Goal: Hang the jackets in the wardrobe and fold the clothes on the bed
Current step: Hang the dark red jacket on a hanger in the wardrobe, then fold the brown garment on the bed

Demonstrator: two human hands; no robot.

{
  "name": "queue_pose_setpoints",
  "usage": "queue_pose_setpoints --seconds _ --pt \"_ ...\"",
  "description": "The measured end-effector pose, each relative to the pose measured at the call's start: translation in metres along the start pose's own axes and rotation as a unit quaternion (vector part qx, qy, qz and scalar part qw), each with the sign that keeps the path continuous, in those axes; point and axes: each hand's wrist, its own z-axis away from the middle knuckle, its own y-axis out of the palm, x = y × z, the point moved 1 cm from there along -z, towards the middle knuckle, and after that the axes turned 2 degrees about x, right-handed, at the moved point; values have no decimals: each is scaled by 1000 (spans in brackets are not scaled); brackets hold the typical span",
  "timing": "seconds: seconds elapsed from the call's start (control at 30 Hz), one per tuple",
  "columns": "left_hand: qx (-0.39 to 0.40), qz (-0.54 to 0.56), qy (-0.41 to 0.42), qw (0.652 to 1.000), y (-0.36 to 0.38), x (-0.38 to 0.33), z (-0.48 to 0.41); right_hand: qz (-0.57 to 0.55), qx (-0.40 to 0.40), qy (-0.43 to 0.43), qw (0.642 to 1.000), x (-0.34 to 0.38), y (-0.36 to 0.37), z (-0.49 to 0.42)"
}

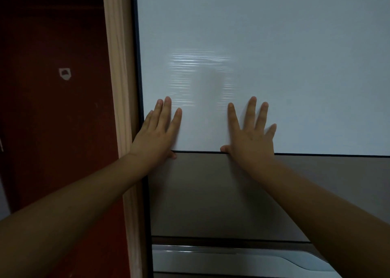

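Glossy white wardrobe door (274,55) has both hands, left (157,134) and right (252,136), pressed flat, fingers spread.

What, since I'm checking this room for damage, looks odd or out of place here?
Only a small pale patch on the dark red surface, like a chip or sticker remnant. The white wardrobe panel looks intact.
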Motion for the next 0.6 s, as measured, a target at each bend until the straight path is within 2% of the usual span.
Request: queue_pose_setpoints --seconds 0.13,0.3,0.5,0.53,0.6 --pt "6 -7 -4 1000 -2 -5 -1 6 3 -4 1000 -5 -1 1" --pt "39 35 -3 999 -6 -3 8 -2 23 -41 999 -9 -6 11" --pt "184 204 -14 962 -31 -17 54 -93 28 -170 981 -8 -11 40" --pt "210 214 -20 954 -35 -21 62 -117 46 -194 973 -6 -13 46" --pt "268 229 -45 935 -42 -29 81 -165 131 -233 949 -2 -13 57"
